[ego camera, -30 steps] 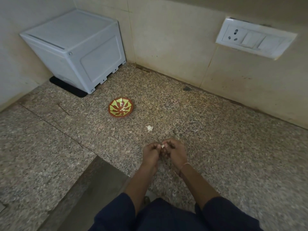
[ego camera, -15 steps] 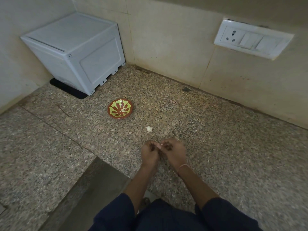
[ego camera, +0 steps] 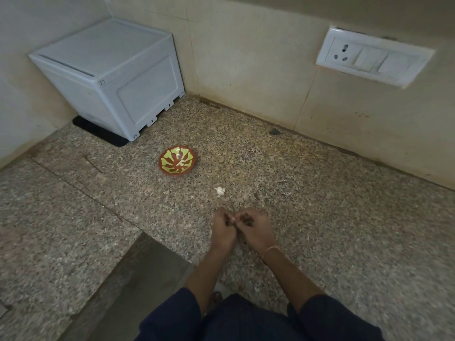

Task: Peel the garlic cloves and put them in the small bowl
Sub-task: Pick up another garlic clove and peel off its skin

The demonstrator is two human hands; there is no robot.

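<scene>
My left hand (ego camera: 222,231) and my right hand (ego camera: 257,230) meet over the granite counter (ego camera: 320,217), fingers curled together. Between their fingertips they pinch a small garlic clove (ego camera: 235,218), mostly hidden, only a pale speck showing. A loose white piece of garlic (ego camera: 219,190) lies on the counter just beyond the hands. Farther back and to the left stands the small bowl (ego camera: 177,160), brown with a yellow-green flower pattern; a pale bit lies inside it.
A white plastic box (ego camera: 110,75) on a black mat fills the back left corner. Tiled walls close the back and left, with a switch and socket plate (ego camera: 371,57) on the right. A sunken grey ledge (ego camera: 138,279) opens at the front left.
Both hands have stayed together on the clove with small finger shifts. The bowl and the loose garlic piece have not moved.
</scene>
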